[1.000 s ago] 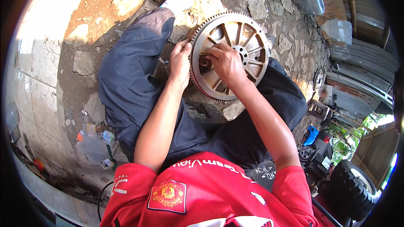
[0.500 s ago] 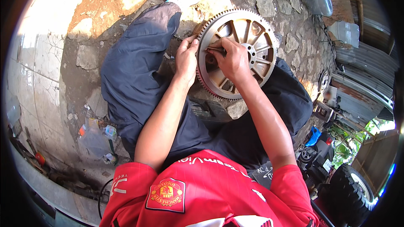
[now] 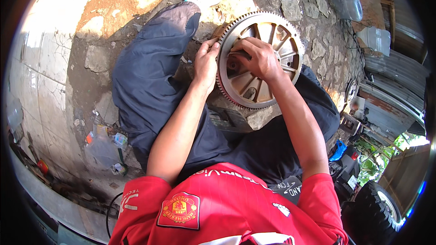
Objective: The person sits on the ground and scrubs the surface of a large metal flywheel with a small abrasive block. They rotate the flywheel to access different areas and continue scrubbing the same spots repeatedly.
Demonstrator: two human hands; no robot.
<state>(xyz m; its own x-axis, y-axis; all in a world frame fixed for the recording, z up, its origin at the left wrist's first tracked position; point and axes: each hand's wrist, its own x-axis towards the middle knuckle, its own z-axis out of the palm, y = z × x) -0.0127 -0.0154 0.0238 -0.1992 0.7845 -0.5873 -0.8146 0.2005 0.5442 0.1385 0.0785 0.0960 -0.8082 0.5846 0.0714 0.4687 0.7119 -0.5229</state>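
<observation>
A large metal flywheel (image 3: pixel 238 84) with a toothed outer ring and several spokes stands tilted in front of me, between my legs. My left hand (image 3: pixel 206 66) grips its toothed edge on the left side, thumb against the rim. Over the left part of the spoked face, my right hand (image 3: pixel 259 59) is closed with its fingers bent inward. A small dark thing shows between those fingers, too covered to name. Beneath the right fingertips, a round reddish-brown spot on the face is partly visible. The right hand hides part of the hub and some spokes.
Uneven paving stones (image 3: pixel 290 9) and soil surround the flywheel. My bent leg (image 3: pixel 147 63) is at its left. Plastic litter (image 3: pixel 102 147) lies at lower left. Corrugated metal sheets (image 3: pixel 390 86), a clear plastic container (image 3: pixel 347 7) and a black tyre (image 3: pixel 379 204) are on the right.
My right hand has shifted slightly right across the flywheel's face, its fingers more curled. The left hand keeps its hold on the rim. The whole view has shifted a little.
</observation>
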